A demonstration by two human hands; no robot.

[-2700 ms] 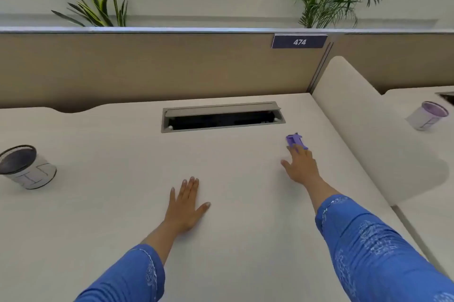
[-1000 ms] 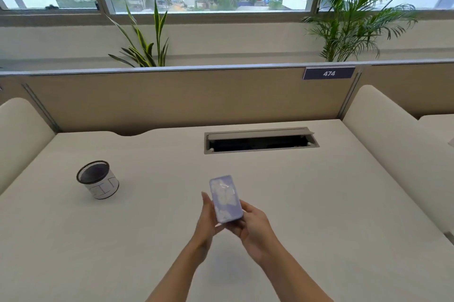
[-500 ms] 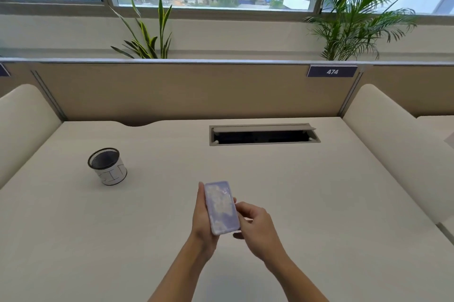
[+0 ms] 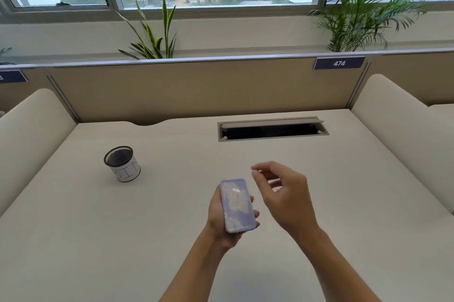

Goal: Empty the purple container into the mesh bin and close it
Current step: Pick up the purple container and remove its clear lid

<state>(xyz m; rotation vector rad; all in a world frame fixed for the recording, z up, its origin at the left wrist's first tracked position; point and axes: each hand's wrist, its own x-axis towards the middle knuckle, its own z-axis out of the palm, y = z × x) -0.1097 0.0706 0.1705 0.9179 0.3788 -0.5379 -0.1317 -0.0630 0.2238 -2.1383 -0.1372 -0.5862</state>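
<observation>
A flat purple container (image 4: pixel 237 205) with a pale translucent lid lies in my left hand (image 4: pixel 221 218), held above the desk's near middle, lid still on. My right hand (image 4: pixel 282 193) hovers just to its right, off the container, fingers curled loosely with nothing in them. The mesh bin (image 4: pixel 122 163), a black mesh cup with a white band around its lower part, stands upright on the desk to the left and farther back. What the bin or the container holds is hidden.
The beige desk (image 4: pixel 98 240) has an open cable slot (image 4: pixel 272 129) at the back middle. A tan partition (image 4: pixel 184 90) closes the far side, and padded dividers (image 4: pixel 398 134) flank both sides. Plants stand behind the partition.
My right hand has let go of the purple container and lifted away to the right. The left hand still holds it. The view has shifted slightly, bringing the bin nearer the centre.
</observation>
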